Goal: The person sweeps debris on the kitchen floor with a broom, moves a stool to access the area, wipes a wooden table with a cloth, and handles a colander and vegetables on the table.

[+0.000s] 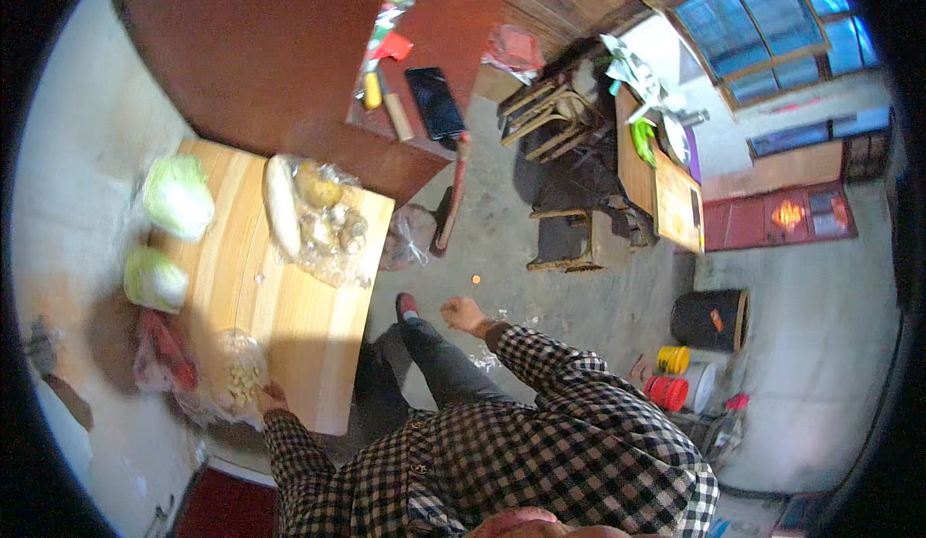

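At the near edge of the wooden table (311, 364), my left hand (271, 398) is beside a clear plastic bag (242, 353) of small pale pieces (244, 385). Whether its fingers grip the bag is unclear. My right hand (463, 314) hangs over the concrete floor, fingers curled, with nothing visible in it. Further up the table lie a long white radish (282, 205) and a clear bag of knobbly brown produce (333, 227). Two cabbages, an upper one (181, 198) and a lower one (155, 278), sit along the wall side.
A red-brown cabinet (253, 53) adjoins the table; a phone-like black device (435, 103) lies on its ledge. A tied bag (409, 238) stands on the floor. Wooden chairs (564, 238) and another table (676, 205) are across the room. Buckets (665, 392) stand at right.
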{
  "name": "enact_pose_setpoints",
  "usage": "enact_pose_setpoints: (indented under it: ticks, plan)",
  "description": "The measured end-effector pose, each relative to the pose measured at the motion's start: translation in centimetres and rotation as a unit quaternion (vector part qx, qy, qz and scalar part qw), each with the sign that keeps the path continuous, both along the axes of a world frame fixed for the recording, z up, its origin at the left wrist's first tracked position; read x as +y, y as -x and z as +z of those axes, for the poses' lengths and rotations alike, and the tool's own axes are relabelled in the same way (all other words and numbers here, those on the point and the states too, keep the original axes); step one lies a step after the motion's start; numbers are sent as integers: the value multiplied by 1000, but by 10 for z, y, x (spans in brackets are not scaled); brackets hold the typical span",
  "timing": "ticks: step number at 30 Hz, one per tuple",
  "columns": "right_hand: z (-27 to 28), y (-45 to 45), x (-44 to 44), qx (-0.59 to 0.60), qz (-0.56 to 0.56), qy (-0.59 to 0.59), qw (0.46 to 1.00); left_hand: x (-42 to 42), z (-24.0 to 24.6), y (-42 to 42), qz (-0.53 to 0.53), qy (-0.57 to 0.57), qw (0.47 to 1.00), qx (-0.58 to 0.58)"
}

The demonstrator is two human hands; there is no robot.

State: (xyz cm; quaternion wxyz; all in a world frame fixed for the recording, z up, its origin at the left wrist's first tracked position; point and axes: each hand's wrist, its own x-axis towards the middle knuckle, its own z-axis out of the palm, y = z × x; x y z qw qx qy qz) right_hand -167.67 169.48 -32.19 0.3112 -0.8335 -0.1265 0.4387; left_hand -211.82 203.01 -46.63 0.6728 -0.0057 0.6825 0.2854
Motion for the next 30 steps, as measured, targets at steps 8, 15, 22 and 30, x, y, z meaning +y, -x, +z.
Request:
enact_pose_setpoints:
  ticks: [8,15,22,30]
  plan:
    - [33,16,-103,69,16,73,995,-40,69,-37,-141,-7,987,-82]
    - [58,31,-204,122,-170,-2,978,-64,132,-88,-252,-2,956,-149]
    - [57,91,-352,65,-391,75,915,-89,171,-203,-508,-9,845,-165]
    - [65,264,-407,67,-691,-8,720,-137,191,-326,-710,-20,704,-9]
